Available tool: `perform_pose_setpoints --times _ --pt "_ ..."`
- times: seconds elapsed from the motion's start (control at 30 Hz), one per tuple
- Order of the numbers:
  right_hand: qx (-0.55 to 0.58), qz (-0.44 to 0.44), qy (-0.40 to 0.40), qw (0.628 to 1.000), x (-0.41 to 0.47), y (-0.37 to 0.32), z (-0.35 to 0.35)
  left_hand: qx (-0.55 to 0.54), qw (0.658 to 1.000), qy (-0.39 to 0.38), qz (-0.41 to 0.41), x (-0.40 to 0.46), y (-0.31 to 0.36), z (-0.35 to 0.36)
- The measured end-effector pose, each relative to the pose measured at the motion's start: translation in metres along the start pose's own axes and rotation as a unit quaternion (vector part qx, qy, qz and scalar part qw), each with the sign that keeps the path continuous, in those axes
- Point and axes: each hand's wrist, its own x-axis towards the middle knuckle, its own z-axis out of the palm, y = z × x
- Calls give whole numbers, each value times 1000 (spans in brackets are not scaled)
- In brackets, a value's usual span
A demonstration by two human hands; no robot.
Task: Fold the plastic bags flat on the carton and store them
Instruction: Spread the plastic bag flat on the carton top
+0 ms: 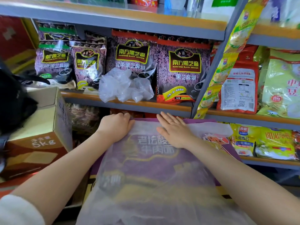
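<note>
A translucent white plastic bag [146, 184] lies spread flat on a purple printed carton [230, 153] in front of me. My left hand [116, 125] rests at the bag's far left corner, its fingers curled over the carton's far edge. Flat on the far part of the bag lies my right hand [174, 129], fingers straight, pressing down. A loose bundle of crumpled clear plastic bags [125, 86] sits on the shelf above, against the sesame packets.
Grey metal shelves [146, 108] stand right behind the carton, stocked with purple sesame bags [183, 69] and yellow and red snack packs [238, 88]. A brown 5kg cardboard box [40, 130] stands to the left with a black bag [14, 101] on it.
</note>
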Motion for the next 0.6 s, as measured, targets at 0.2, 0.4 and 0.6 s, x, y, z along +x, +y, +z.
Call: perform_pose_setpoints --times 0.2,0.4,0.6 --pt "-18 167 99 981 -20 48 -20 -15 999 22 -42 17 6 -1" --pt "212 -98 65 970 -74 -37 -64 -122 984 70 -109 24 4 7" --pt "-19 -226 -57 972 -121 -100 -55 -191 966 155 84 -22 -13 -21"
